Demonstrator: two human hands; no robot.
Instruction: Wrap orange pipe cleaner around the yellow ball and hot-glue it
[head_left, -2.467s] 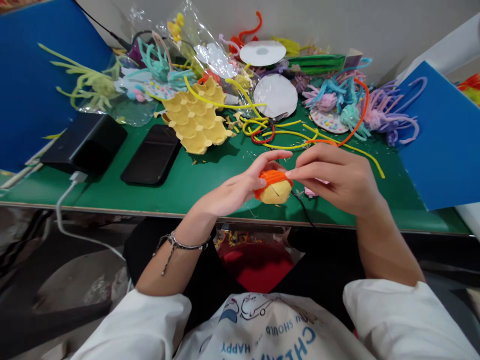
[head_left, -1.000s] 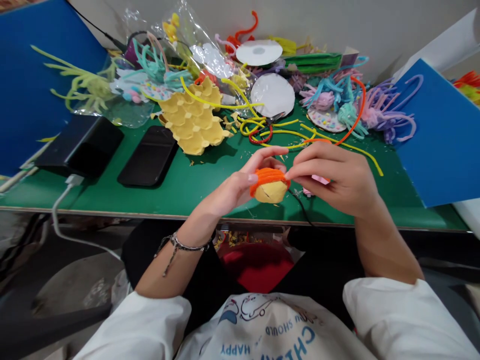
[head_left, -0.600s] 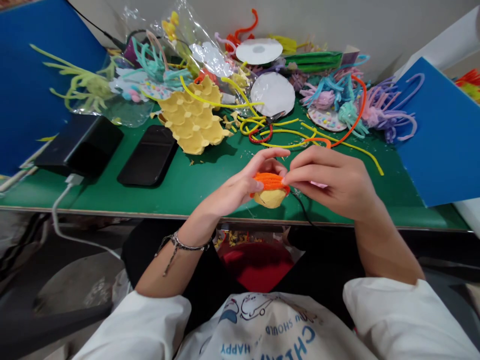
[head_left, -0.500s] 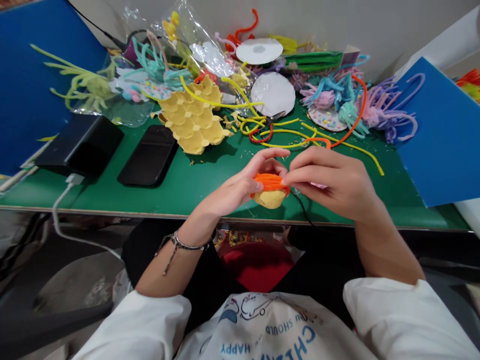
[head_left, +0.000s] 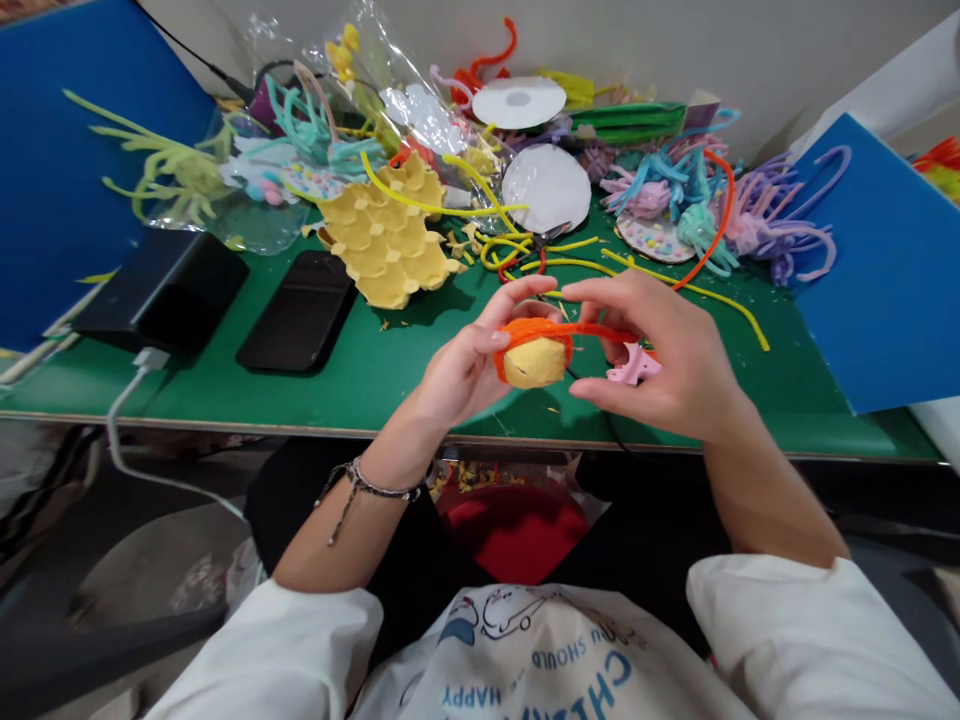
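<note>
My left hand [head_left: 472, 362] is closed on a piece of yellow egg carton [head_left: 536, 364] shaped like a cup. Round its upper side winds an orange pipe cleaner [head_left: 589, 329], several turns deep. The strand stretches across to my right hand [head_left: 667, 345], where the curled fingers hold it; thumb and forefinger are spread apart. Beyond that hand the free end rises in a long arc to the right. A pink object [head_left: 635, 366], partly covered by my right hand, shows beside the palm; I cannot make out its kind.
The larger yellow egg carton [head_left: 386, 235], a black phone [head_left: 298, 312] and a black box [head_left: 161, 295] lie to the left. Yellow pipe cleaners [head_left: 709, 290] and white discs [head_left: 546, 188] are behind my hands. Blue boards [head_left: 877, 270] flank the green table [head_left: 225, 400].
My right hand has drawn back from the cup and opened its thumb and forefinger. The orange strand now spans between both hands, and the cup has tilted to show more yellow.
</note>
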